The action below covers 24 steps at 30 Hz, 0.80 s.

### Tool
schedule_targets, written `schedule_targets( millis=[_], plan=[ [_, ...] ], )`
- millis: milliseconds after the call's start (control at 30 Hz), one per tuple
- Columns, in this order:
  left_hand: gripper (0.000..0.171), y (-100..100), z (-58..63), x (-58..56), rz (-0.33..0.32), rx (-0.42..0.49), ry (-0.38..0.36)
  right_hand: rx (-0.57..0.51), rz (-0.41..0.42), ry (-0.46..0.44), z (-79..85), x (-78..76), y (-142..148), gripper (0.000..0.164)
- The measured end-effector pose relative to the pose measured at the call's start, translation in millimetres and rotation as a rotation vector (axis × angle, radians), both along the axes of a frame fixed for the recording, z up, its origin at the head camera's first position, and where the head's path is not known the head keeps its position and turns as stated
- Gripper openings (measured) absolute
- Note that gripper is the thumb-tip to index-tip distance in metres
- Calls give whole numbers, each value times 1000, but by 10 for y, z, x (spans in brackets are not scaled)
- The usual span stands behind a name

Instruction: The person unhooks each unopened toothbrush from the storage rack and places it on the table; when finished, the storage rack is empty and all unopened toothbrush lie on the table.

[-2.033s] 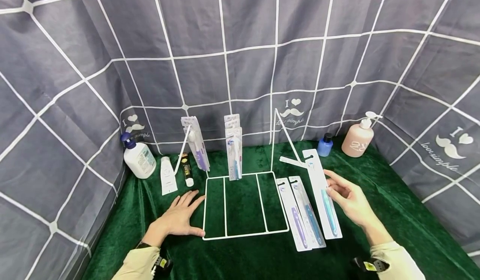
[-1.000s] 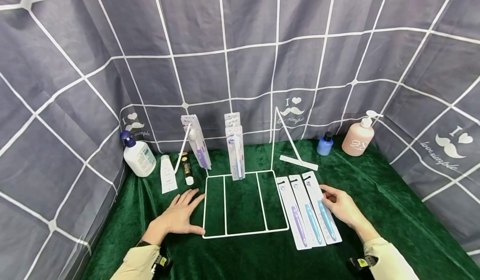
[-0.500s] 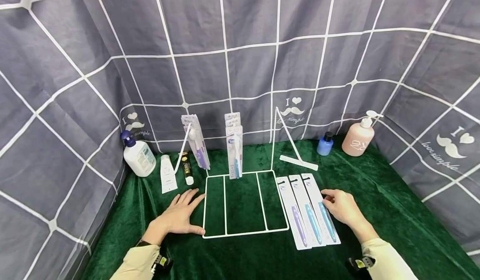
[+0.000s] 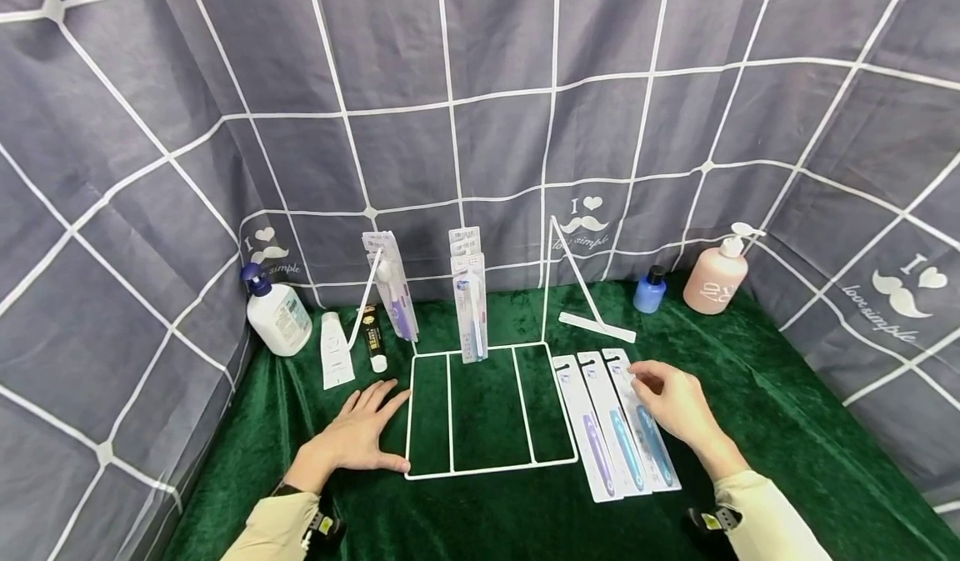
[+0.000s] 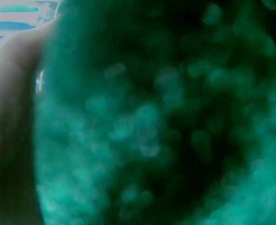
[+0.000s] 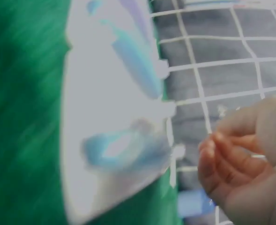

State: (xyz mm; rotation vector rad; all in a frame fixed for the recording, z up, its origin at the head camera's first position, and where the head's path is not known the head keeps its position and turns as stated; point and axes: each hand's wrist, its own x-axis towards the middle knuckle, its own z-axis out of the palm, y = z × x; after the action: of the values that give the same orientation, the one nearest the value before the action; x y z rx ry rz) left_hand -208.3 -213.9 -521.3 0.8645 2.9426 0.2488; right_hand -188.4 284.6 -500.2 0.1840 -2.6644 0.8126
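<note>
Three packaged toothbrushes lie in an overlapping row: a purple one (image 4: 594, 444) on the left, a light blue one (image 4: 626, 444) in the middle and a darker blue one (image 4: 655, 444) on the right. My right hand (image 4: 678, 407) is at the right pack's upper edge, fingers bent. In the right wrist view the fingertips (image 6: 208, 152) appear apart from the packs, with nothing between them. My left hand (image 4: 356, 434) lies spread on the cloth, its thumb and index fingertip at the left side of a white wire rack (image 4: 491, 469). The left wrist view is mostly blurred cloth.
Toothbrush packs hang on the rack's left (image 4: 393, 290) and middle (image 4: 470, 311) arms; its right arm carries a white strip (image 4: 597, 327). Behind stand a white pump bottle (image 4: 281, 319), white tube (image 4: 335, 353), black tube (image 4: 372, 340), blue bottle (image 4: 649, 292) and pink pump bottle (image 4: 715, 282).
My right hand lowered the right pack into line beside the other two, let go of it, then shifted up along its edge. My left hand has stayed put.
</note>
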Motion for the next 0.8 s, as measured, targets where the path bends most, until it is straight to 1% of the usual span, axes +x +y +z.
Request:
schedule_targets(
  millis=[100,200,300,433,533,667,800],
  plan=[
    [112,0,5,0,0,1,2,-72,58,111,107,-40,-134,18],
    [112,-4,5,2,-2,2,-1,-165,144,168,226,-68,-284,22],
    [112,-8,0,-1,-5,2,5,-293,272,188,361,-92,-444,30],
    [112,-6,4,-1,-4,4,2,-471,466,214,563,-120,-678,41],
    [112,-8,11,5,1,5,-7,-551,578,238,698,-147,-853,44],
    [111,-10,19,11,1,3,-14,-606,647,259,794,-207,-1045,43],
    [111,-6,17,1,0,-9,-7,-643,682,291,843,-293,-1208,41]
  ],
)
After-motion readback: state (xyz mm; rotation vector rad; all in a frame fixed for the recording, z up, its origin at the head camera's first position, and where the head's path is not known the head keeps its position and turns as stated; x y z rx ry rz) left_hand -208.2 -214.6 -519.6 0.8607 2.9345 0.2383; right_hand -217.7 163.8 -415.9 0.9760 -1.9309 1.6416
